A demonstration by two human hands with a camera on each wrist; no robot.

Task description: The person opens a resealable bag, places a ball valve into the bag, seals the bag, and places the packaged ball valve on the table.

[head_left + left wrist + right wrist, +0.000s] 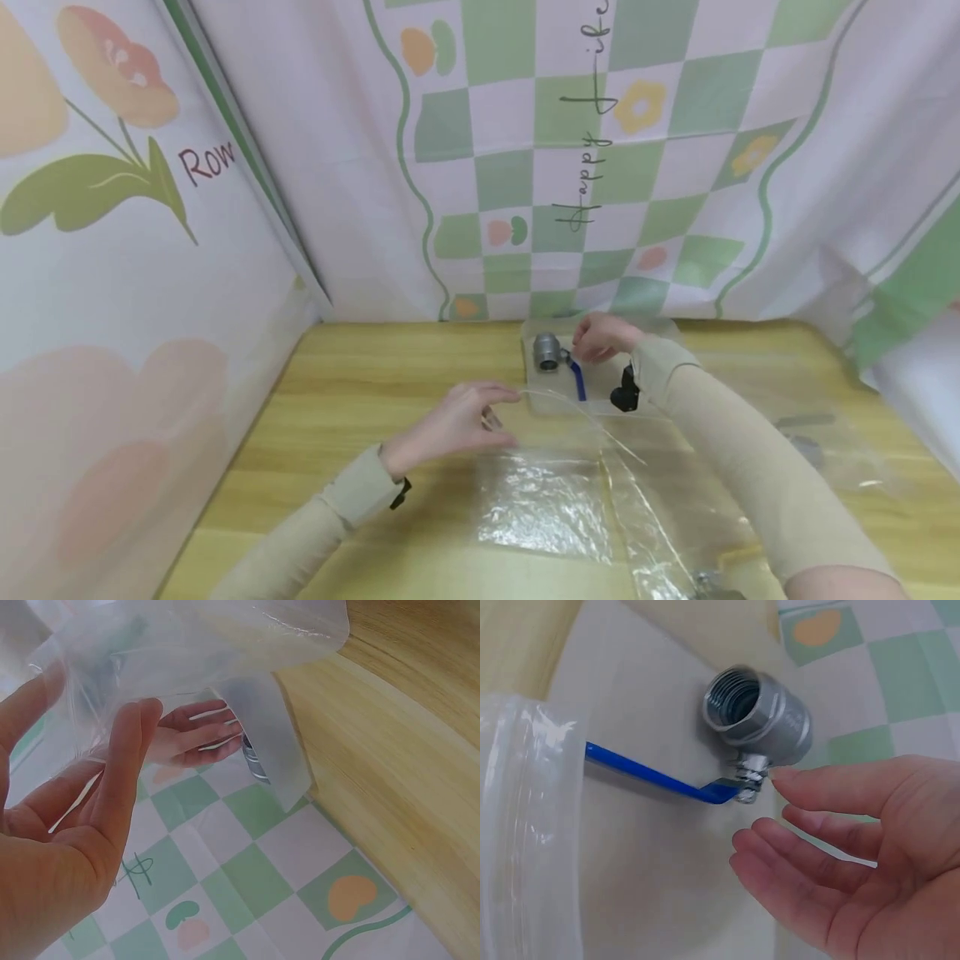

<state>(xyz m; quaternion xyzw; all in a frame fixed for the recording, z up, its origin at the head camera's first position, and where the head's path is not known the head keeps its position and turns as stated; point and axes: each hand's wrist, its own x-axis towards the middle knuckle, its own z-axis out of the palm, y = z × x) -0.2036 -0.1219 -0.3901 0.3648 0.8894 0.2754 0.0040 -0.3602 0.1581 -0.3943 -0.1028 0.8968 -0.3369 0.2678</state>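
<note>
A grey metal ball valve [761, 716] with a blue lever handle [652, 776] lies on a translucent white tray [536, 400] at the back. Beside it is my right hand [603, 336], its fingers loosely bent and the thumb apart from them. One fingertip comes right up to the valve's stem [751, 766] in the right wrist view. My left hand [461, 421] holds the mouth of a clear plastic bag [187, 645], with the film running between thumb and fingers. The bag's thin pale edge stretches from those fingertips toward the lower right.
A flat, shiny clear bag [543, 508] lies on the wooden table [345, 400] in front. To the right is another clear bag [847, 442] over a greyish item. A small metal piece [708, 583] shows at the bottom edge. Printed curtains [570, 167] hang behind.
</note>
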